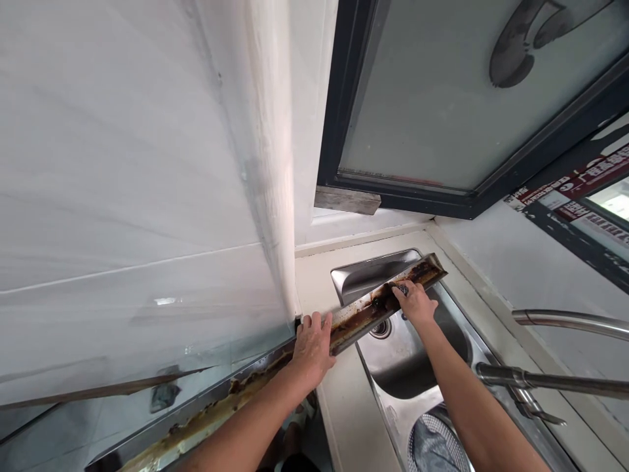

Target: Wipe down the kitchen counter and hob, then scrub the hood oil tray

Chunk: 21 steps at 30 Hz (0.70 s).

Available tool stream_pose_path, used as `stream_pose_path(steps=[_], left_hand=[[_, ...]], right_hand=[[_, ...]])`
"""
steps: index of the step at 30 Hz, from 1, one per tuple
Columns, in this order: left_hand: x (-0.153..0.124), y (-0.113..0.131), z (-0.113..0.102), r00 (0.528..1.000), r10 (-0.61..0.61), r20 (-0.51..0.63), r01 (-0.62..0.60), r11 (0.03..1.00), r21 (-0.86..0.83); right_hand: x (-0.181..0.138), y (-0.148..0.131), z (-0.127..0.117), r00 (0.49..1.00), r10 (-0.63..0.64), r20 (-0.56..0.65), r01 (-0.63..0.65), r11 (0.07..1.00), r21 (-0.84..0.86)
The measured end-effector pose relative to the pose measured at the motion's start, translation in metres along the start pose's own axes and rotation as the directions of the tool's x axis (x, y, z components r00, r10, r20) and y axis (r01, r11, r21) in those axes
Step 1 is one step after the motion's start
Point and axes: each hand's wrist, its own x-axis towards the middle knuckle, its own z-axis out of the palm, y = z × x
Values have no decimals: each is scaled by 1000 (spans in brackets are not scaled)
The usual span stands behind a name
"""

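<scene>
A long metal trough (354, 321), coated inside with brown and yellow grease, lies slanted across the sink and runs down to the lower left. My left hand (314, 344) grips it near its middle, the fingers over the far rim. Farther along, my right hand (417, 303) is closed on a dark steel wool scrubber (403, 288), pressed to the trough's inner face. Most of the scrubber is hidden by the fingers. Dark, wet-looking residue sits just left of it.
Under the trough is a steel sink (393, 357) with a drain, set in a pale counter (339, 406). A faucet (511, 377) reaches in from the right. A perforated basket (447, 419) holds a grey cloth. Behind stands a dark-framed window (403, 200); a white wall (147, 164) is at left.
</scene>
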Motion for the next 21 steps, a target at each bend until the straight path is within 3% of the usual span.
stream_pose_path(steps=[6,12,17,21], left_hand=[[2,-2,-1,1000,8,-4,-8,1000,-3],[2,-3,1,1000,5,-8,-5,1000,-9],[2,-3,2,1000,1,-5,-1,1000,-11],[1,-2,1,1000,5,0,-5,1000,-14]], right_hand=[[7,5,-6,999,18,-47,-22,996,-90],[-22,-9,-5,944,-193,-268,129,962,-239],[-55,-21,16,955,-275,-111,244,940,-237],[-62,-23,32,964,-246,-100,221,951,-215]])
